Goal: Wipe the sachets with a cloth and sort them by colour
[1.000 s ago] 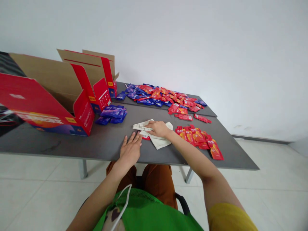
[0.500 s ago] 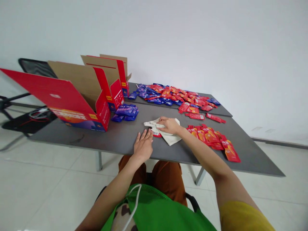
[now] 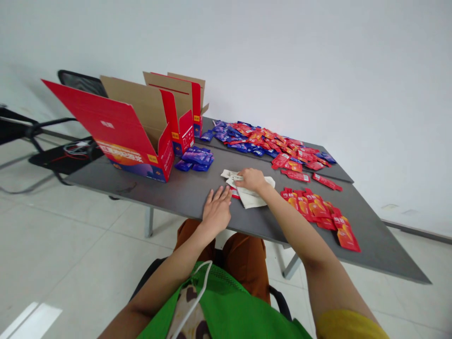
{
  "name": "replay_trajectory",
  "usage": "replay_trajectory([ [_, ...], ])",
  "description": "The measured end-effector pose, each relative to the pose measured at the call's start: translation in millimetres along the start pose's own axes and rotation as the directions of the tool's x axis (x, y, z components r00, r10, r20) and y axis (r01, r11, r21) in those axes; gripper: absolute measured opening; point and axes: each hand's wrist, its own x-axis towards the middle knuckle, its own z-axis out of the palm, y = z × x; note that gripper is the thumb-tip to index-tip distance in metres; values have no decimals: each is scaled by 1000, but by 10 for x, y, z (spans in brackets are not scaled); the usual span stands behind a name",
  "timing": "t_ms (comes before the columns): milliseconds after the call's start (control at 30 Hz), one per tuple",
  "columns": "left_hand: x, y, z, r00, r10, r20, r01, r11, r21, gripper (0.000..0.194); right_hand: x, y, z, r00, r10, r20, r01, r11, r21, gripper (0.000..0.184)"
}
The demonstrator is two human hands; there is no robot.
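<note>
Head view: a dark grey tabletop [image 3: 190,193] carries all items. Three cartons [image 3: 116,125] stand along its left side, flaps raised; the nearest partly hides the one behind it, and their contents cannot be seen. A mixed heap of red and blue pouches [image 3: 261,141] lies at the far side. Nearer the person, a row of overlapping red pouches [image 3: 314,207] lies to the right, just beside the right forearm. A white cloth [image 3: 251,199] lies crumpled at the near middle. The right hand [image 3: 251,180] presses on the cloth, its fingers curled and closed on a fold. The left hand [image 3: 217,212] lies palm down, fingers extended and slightly spread, gripping nothing. A blue pouch stack [image 3: 195,158] sits beside the nearest carton. Smallest, a single red pouch [image 3: 236,194] lies partly under the cloth, at the left fingertips; fingertip contact cannot be confirmed.
</note>
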Motion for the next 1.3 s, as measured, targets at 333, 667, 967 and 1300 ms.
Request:
replay_trajectory([
  [333,-5,56,-7,999,-51,-17,50,998,-35,53,118,-92,144,936,320,-148,-322,947,11,49],
  [667,45,44,-132,992,2,124,-5,1000,21,59,-491,-457,194,987,111,-113,-110,994,19,48],
  [967,33,42,-105,997,2,81,-4,1000,18,53,-677,-79,22,958,-283,42,280,958,66,34],
  [1300,29,27,-122,996,30,82,-33,999,34,53,-608,93,116,938,-348,3,347,936,65,34],
])
